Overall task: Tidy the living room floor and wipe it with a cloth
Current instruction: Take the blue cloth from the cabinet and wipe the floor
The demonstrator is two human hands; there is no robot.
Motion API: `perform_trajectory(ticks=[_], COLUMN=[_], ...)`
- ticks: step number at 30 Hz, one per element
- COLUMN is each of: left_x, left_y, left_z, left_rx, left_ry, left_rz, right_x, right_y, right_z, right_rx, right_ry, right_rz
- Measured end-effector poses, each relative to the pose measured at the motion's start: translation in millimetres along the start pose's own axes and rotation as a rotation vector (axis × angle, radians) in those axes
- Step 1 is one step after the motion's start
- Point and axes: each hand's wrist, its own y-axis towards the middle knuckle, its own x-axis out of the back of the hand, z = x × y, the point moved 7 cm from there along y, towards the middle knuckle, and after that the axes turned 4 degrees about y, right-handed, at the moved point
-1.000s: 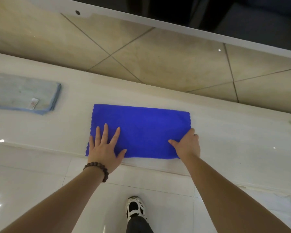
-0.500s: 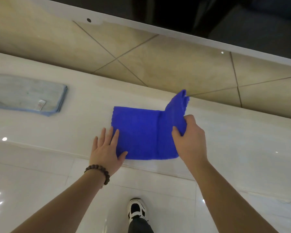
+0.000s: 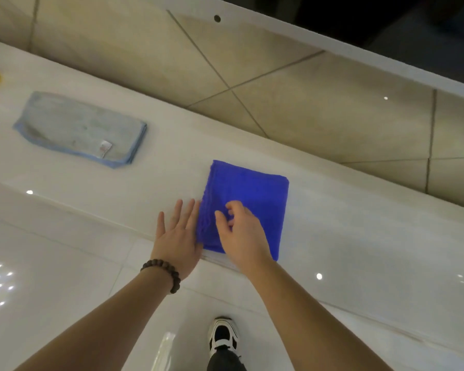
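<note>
Head view: blue cloth (image 3: 248, 202), folded to a near square, lies flat on the pale ledge (image 3: 359, 223); left hand (image 3: 178, 235) rests fingers spread and flat, touching its left edge; right hand (image 3: 241, 234) sits on top, fingers curled, pinching the upper layer. Step judged: folding the cloth for wiping; next calls for pressing the fold flat or gripping to lift. Pale blue cloth (image 3: 81, 129) lies well apart, leftward.

The blue cloth (image 3: 248, 202) is looking like matt, nubbly terry. The pale cloth (image 3: 78, 128) is looking smoother, and the glossy bench (image 3: 359, 236) is reflecting lights beside a beaded bracelet (image 3: 164, 273).
</note>
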Motion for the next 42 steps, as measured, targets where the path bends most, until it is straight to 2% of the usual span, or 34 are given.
perform_trajectory(ticks=[2, 3, 5, 6, 8, 10, 13, 17, 20, 25, 29, 33, 35, 42], left_x=[11.3, 17.8, 27.5, 27.5, 19.1, 2.2, -14.9, -21.1, -19.2, -23.6, -30.3, -34.7, -35.5, -15.1], left_y=[-5.5, -7.3, -5.9, -3.2, 1.8, 5.4, 6.5, 6.0, 4.6, -6.7, -24.1, -50.6, -69.1, -145.0], left_z=[13.8, 16.1, 6.5, -3.6, -25.4, -33.6, -28.0, -28.6, -30.5, -28.0, -18.6, 11.5, 28.7, 82.3], left_rx=[0.121, 0.152, 0.101, 0.035, -0.093, -0.122, -0.086, -0.075, -0.051, 0.05, 0.036, 0.17, 0.264, 0.589], left_ry=[-0.132, -0.212, -0.271, -0.238, -0.101, 0.04, 0.106, 0.079, 0.058, 0.021, 0.028, 0.011, -0.01, -0.173], left_rz=[-0.106, -0.169, -0.237, -0.238, -0.204, -0.136, -0.093, -0.035, -0.032, -0.042, -0.037, -0.025, 0.026, 0.035], right_x=[10.2, 17.6, 27.3, 23.9, 2.7, -15.4, -12.4, 5.8, 1.7, -14.3, -25.3, -32.2, -36.0, -46.3], right_y=[-3.0, -3.1, 2.9, 10.3, 25.8, 33.0, 35.7, 36.6, 31.8, 18.3, 8.4, 6.3, 0.5, -23.5], right_z=[-7.0, -11.2, -19.2, -24.4, -35.1, -42.6, -51.4, -74.7, -66.2, -51.4, -52.4, -55.6, -53.9, -38.7], right_rx=[0.068, 0.121, 0.214, 0.223, 0.197, 0.23, 0.276, 0.128, 0.141, 0.378, 0.481, 0.448, 0.423, 0.383], right_ry=[0.002, -0.072, -0.277, -0.361, -0.518, -0.669, -0.754, -0.68, -0.688, -0.755, -0.823, -0.918, -0.91, -0.817], right_rz=[-0.098, -0.183, -0.314, -0.276, -0.06, 0.053, -0.002, -0.095, -0.103, 0.075, 0.153, 0.159, 0.161, 0.127])
